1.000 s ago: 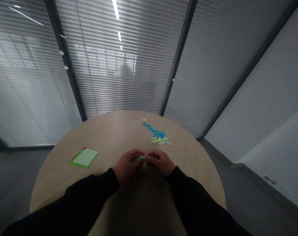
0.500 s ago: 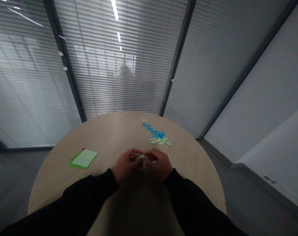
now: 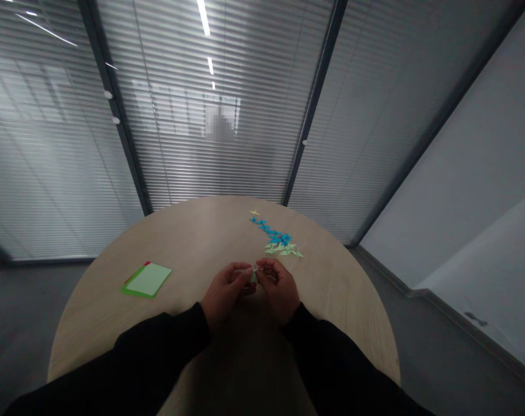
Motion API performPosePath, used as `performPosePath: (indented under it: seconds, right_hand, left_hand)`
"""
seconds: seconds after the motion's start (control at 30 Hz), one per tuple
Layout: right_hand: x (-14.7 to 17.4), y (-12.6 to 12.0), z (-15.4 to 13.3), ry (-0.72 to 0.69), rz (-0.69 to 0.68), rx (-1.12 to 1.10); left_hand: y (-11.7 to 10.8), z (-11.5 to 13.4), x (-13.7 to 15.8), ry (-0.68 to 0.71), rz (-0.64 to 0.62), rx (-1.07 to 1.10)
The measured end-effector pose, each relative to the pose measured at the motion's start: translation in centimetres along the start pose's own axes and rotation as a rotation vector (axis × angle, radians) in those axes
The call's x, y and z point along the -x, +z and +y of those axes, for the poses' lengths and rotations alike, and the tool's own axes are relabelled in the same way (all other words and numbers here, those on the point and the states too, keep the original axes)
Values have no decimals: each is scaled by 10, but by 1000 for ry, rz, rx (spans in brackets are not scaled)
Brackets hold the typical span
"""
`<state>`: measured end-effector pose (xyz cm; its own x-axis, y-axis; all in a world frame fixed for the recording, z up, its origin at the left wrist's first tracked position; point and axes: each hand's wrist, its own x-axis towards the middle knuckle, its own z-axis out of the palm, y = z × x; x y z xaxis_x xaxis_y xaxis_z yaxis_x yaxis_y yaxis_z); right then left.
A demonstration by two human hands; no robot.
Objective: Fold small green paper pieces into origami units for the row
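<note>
Close to the middle of the round wooden table (image 3: 193,231), my left hand (image 3: 226,289) and my right hand (image 3: 278,289) meet at the fingertips. Pinched between them is a small piece of folded pale green paper (image 3: 254,277), mostly covered by my fingers. Its exact shape cannot be made out. Just beyond my right hand lies a cluster of pale green folded paper cranes (image 3: 283,249). Several blue paper cranes (image 3: 273,233) trail away behind them, ending at one yellow paper crane (image 3: 254,212).
Left of my hands rests a stack of square paper sheets (image 3: 149,279), pale green on top, with brighter green and red edges showing. Past the table's far edge stand glass panels with blinds (image 3: 219,167). A white wall (image 3: 470,231) is at the right.
My right hand has turned slightly, its fingers rising a little and shifting around the paper. Less of the green paper shows now. The stack and the cranes stay put.
</note>
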<state>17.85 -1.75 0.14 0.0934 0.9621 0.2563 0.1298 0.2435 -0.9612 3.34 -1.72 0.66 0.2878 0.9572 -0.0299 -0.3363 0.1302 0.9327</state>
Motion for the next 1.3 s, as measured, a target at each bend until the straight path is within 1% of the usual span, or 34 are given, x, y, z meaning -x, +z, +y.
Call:
performPosePath:
  seconds: [0.07,0.17,0.23,0.37,0.47,0.6,0.67,0.73,0.83,0.93,1.1,1.3]
  right_hand:
    - [0,-2,-1,-30,-36,16]
    - [-1,-3,2,12,-74,-66]
    - [-1,-3,5,60,-63,-116]
    - [-2,-2,7,100,0,-100]
    - [-2,-2,5,106,29,-107]
    - [-1,0,5,123,25,-146]
    - [-1,0,5,116,22,-167]
    - [-1,0,6,85,22,-158]
    - [-1,-2,5,16,23,-64]
    - [-1,-3,3,-38,17,22]
    - [-2,-3,4,-16,12,1]
    - [-3,-3,6,-6,42,-8]
  left_hand:
    - [-1,-1,-2,-25,16,37]
    - [-3,-4,-4,-31,38,71]
    - [-4,-4,-4,-35,29,73]
    - [-3,-4,-3,-40,2,35]
    - [-3,-4,-2,-10,33,-20]
    - [-2,-5,-3,35,65,-87]
    - [-3,-5,-3,46,51,-96]
    - [-3,-5,-4,25,25,-95]
    - [-4,-5,-5,-43,-17,-105]
    - [-5,-5,-6,-75,-42,-99]
    - [-5,-4,-5,-76,-38,-103]
    - [-3,0,-1,-7,4,-180]
